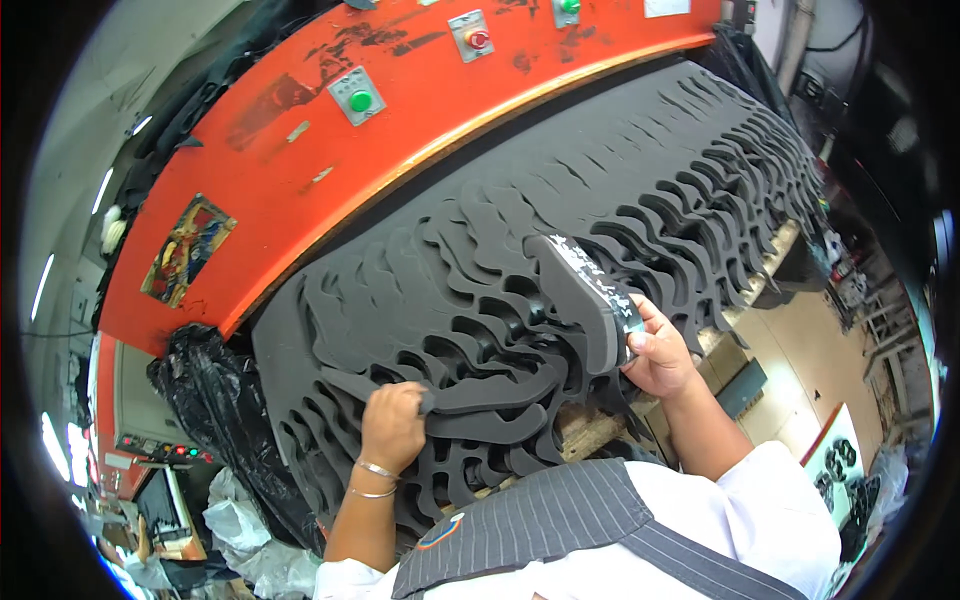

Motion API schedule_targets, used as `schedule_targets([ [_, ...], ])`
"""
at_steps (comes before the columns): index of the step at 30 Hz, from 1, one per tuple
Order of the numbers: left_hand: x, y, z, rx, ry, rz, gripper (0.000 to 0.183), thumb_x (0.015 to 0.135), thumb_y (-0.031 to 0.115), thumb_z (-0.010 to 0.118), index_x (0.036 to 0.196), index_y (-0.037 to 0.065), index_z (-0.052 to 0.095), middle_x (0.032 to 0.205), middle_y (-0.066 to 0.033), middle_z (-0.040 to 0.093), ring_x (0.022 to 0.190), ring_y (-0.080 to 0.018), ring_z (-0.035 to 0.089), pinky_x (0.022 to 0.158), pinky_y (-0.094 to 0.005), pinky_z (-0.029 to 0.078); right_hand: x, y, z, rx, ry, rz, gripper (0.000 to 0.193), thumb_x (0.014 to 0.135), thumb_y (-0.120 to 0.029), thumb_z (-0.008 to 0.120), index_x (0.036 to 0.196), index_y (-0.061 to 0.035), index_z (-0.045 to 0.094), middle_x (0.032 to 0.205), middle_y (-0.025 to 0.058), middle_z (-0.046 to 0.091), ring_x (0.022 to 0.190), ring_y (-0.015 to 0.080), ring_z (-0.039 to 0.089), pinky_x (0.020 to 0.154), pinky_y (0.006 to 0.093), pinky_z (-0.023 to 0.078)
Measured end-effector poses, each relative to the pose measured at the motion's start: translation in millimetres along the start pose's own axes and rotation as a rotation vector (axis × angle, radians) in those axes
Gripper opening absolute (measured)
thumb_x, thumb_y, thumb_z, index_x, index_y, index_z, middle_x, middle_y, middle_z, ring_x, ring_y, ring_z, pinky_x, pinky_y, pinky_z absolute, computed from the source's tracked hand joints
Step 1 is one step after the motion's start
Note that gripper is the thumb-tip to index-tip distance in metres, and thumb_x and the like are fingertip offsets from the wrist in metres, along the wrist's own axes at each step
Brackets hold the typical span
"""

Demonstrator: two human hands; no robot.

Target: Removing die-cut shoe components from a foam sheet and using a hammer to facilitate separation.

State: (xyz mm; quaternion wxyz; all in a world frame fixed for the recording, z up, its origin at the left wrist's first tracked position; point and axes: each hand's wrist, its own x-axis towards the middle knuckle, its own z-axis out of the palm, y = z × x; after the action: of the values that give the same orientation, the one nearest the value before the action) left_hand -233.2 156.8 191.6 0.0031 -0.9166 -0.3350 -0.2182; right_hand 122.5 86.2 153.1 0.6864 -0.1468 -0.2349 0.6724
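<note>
My right hand (658, 348) is closed around a thick, dark sole-shaped piece (578, 300), its side mottled with white marks, tilted upright above the foam. Whether it is one block or a stack I cannot tell. My left hand (394, 425), with two thin bangles at the wrist, is closed at the end of a dark grey foam strip (490, 390). A second curved foam strip (500, 427) lies just below that one. Under both hands spreads a dark grey foam sheet (390, 290), cut into rows of sole-like outlines, with scalloped gaps along its near side.
An orange machine beam (290, 150) crosses behind the foam, carrying a green button (360, 101) and a red button (477, 39). Black plastic (215, 410) bunches at the left. A wooden edge (590, 430) shows below the foam, and tiled floor (800, 345) lies to the right.
</note>
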Motion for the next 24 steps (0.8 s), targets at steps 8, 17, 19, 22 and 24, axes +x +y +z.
schedule_targets([
  [8, -98.8, -31.9, -18.9, -0.294, 0.625, -0.83, 0.017, 0.09, 0.011, 0.062, 0.093, 0.007, 0.045, 0.075, -0.0024, 0.047, 0.065, -0.0111, 0.048, 0.064, -0.0296, 0.044, -21.4, -4.9, -19.5, -0.091, 0.119, 0.102, 0.043, 0.085, -0.012, 0.064, 0.123, -0.0065, 0.045, 0.107, 0.0123, 0.063, 0.088, 0.0237, 0.066, 0.078, 0.0397, 0.055],
  [17, -178.6, 2.7, -88.1, -0.318, 1.332, -1.088, 0.021, 0.096, 0.02, 0.057, 0.099, 0.003, 0.045, 0.079, -0.001, 0.044, 0.065, -0.0089, 0.041, 0.06, -0.0238, 0.038, -7.2, 18.1, -11.9, -0.188, 0.34, 0.057, 0.029, 0.087, -0.017, 0.064, 0.11, -0.0093, 0.048, 0.101, 0.0062, 0.06, 0.082, 0.0165, 0.062, 0.06, 0.0333, 0.052],
  [19, -146.0, 0.6, -87.2, -0.212, 0.925, -1.023, 0.029, 0.093, 0.017, 0.061, 0.111, 0.001, 0.046, 0.085, -0.0016, 0.048, 0.071, -0.0097, 0.044, 0.066, -0.0245, 0.041, -2.3, 27.7, -9.4, -0.23, 0.339, 0.008, 0.029, 0.086, -0.02, 0.066, 0.107, -0.0104, 0.048, 0.091, 0.0055, 0.061, 0.072, 0.015, 0.061, 0.055, 0.031, 0.049],
  [22, -65.0, 12.5, -49.4, -0.177, 0.421, -0.49, 0.065, 0.064, 0.026, 0.088, 0.115, 0.003, 0.054, 0.09, -0.0052, 0.055, 0.079, -0.0159, 0.052, 0.074, -0.0306, 0.047, -6.6, 42.6, -5.1, -0.223, 0.391, -0.052, 0.026, 0.087, -0.021, 0.066, 0.104, -0.0106, 0.048, 0.081, 0.0053, 0.061, 0.063, 0.0142, 0.06, 0.054, 0.0293, 0.049],
  [24, -7.5, 33.3, -22.3, -0.351, 0.073, -0.244, 0.081, 0.057, 0.044, 0.087, 0.121, 0.005, 0.056, 0.103, -0.0104, 0.059, 0.092, -0.0252, 0.06, 0.08, -0.0351, 0.05, -16.1, 45.6, 4.4, -0.162, 0.391, -0.137, 0.024, 0.089, -0.018, 0.065, 0.103, -0.0106, 0.046, 0.08, 0.0059, 0.062, 0.061, 0.0144, 0.06, 0.054, 0.0291, 0.049],
])
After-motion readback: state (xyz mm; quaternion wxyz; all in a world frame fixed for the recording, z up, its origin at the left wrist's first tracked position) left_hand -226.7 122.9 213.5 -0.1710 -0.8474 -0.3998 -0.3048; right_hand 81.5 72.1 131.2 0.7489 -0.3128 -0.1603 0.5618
